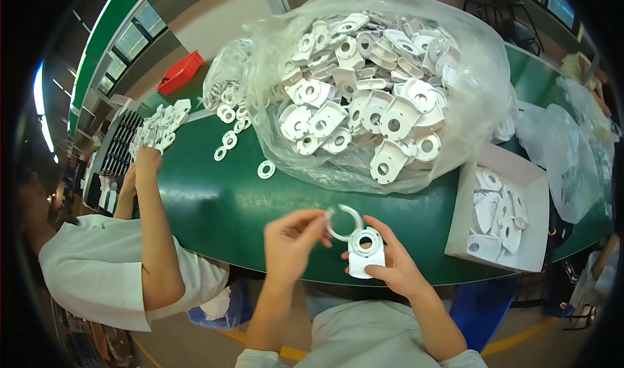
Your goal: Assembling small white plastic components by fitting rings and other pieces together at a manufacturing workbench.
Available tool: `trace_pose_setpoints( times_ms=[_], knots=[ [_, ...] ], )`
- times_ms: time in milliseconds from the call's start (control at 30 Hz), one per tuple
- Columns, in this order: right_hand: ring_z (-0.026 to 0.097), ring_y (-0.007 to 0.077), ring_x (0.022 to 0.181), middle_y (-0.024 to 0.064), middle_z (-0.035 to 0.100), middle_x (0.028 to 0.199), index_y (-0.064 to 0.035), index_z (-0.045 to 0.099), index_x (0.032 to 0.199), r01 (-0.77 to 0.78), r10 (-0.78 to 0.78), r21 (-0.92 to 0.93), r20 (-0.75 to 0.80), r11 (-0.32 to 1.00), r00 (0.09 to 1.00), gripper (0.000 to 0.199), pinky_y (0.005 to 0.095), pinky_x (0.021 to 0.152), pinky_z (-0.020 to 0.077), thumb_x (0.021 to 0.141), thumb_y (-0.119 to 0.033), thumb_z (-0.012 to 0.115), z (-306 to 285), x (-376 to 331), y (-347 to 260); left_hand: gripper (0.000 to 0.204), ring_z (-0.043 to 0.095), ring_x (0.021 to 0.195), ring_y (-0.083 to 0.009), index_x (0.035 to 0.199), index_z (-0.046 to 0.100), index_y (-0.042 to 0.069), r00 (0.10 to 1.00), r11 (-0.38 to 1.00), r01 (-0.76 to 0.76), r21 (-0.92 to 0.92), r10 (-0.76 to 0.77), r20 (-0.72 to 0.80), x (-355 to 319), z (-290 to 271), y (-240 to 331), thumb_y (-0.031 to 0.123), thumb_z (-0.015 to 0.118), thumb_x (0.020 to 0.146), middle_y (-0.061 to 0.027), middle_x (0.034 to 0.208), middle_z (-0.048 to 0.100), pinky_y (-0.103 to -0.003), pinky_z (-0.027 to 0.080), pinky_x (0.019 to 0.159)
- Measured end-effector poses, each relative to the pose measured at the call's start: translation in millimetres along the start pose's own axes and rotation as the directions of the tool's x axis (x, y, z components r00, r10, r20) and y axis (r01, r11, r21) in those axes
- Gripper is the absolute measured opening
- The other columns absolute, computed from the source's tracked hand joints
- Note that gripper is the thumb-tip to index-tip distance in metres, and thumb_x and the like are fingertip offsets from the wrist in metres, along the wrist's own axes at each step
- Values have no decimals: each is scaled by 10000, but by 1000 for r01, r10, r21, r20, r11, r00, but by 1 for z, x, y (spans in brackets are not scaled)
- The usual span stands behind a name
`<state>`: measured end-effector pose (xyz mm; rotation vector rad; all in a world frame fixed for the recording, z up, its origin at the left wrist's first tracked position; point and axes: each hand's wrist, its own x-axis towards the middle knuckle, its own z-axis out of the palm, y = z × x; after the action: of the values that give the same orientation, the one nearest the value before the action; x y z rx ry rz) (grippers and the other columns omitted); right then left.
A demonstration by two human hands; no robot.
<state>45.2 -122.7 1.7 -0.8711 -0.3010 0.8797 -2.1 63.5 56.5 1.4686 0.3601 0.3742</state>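
Note:
My left hand (292, 241) pinches a thin white plastic ring (354, 214) by its left side, between thumb and fingers. Just to the right, my right hand (396, 264) grips a white plastic housing piece (366, 257) with a round opening at its upper end and a squared lower end. The ring's lower right edge comes close to the housing's top; whether they touch I cannot tell. Both are held over the near edge of the green table (214, 205). Beyond my hands, a large clear plastic bag (273, 150) lies open, heaped with similar white housings (393, 124).
A white box (458, 222) with more white pieces stands at right, near crumpled plastic bags (559, 153). Small white rings (266, 169) lie left of the big bag. A co-worker (123, 270) works at left beside a pile of white parts (162, 124). A red bin (181, 72) sits behind.

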Motion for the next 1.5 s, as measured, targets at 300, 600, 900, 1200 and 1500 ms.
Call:
trace_pose_setpoints(
  times_ms=[300, 600, 900, 1200, 1500],
  knots=[
    [617, 240, 998, 130, 527, 1191, -93, 156, 1474, 52, -51, -126, 15, 991, 999, 864, 375, 896, 491, 714, 134, 499, -2, -7, 3, 128, 608, 627, -121, 944, 660, -97, 986, 990, 140, 21, -142, 87, -23, 22, -21, -45, 611, 838, -105, 748, 650, -222, 494, 545],
    [609, 221, 1006, 119, 546, 1171, -72, 146, 1471, 39, -36, -127, 25, 991, 999, 839, 349, 891, 484, 732, 129, 487, 1, -8, -3, 118, 626, 653, -106, 934, 674, -68, 997, 989, 60, 134, -65, 32, -28, 22, -20, -31, 630, 830, -85, 819, 665, -204, 480, 543],
    [563, 165, 1045, 87, 527, 1186, -65, 224, 1454, 95, -99, -214, -11, 972, 995, 677, 324, 901, 472, 861, 64, 525, 6, -8, 4, 106, 639, 680, -115, 915, 663, -76, 997, 963, -46, 266, 28, 70, -31, 23, -20, -32, 635, 823, -84, 869, 652, -201, 495, 575],
    [497, 150, 1114, 85, 489, 1234, -34, 243, 1451, 78, -82, -160, -16, 984, 997, 659, 302, 962, 401, 836, 46, 468, 1, -7, 4, 103, 619, 635, -116, 913, 646, -79, 983, 981, 172, 88, -177, 50, -28, 19, -20, -14, 628, 835, -96, 748, 648, -208, 473, 511],
    [502, 176, 1142, 106, 498, 1257, -3, 248, 1441, 75, -75, -15, -35, 997, 997, 630, 300, 977, 386, 926, -296, 462, -1, -5, 3, 109, 627, 586, -160, 922, 619, -100, 970, 970, 231, -77, -224, 91, -23, 13, -21, -31, 593, 842, -138, 743, 639, -241, 508, 479]
  ],
)
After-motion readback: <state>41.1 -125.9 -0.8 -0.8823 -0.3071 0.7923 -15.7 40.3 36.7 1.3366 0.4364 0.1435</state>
